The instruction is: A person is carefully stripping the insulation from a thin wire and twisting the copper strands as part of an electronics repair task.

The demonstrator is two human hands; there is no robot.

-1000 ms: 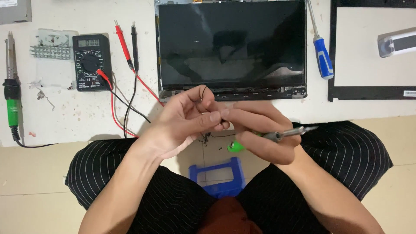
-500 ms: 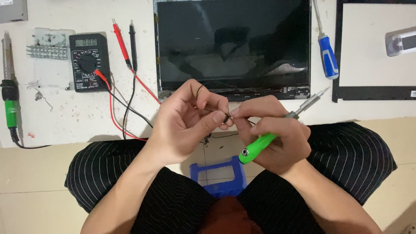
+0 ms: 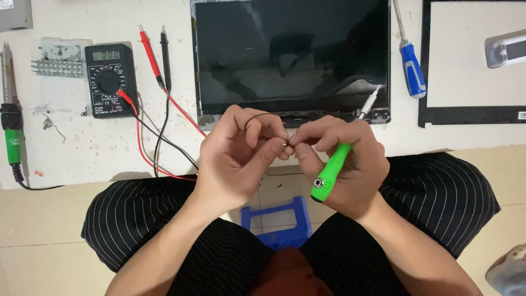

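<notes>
My left hand pinches a thin black wire that loops up over its fingers. My right hand grips a green-handled screwdriver in its palm, the metal shaft pointing up and right toward the screen's lower corner. Its thumb and forefinger meet my left fingertips at the wire's end. Both hands hover above the table's front edge, just below a dark laptop screen panel lying flat.
On the white table, a black multimeter with red and black probes lies left. A green soldering iron is far left. A blue screwdriver and a framed white panel are right. A blue stool shows between my knees.
The screwdriver has swung from lying sideways to pointing up-right in my right hand. Both hands have risen closer to the screen's lower edge, fingertips still together on the wire.
</notes>
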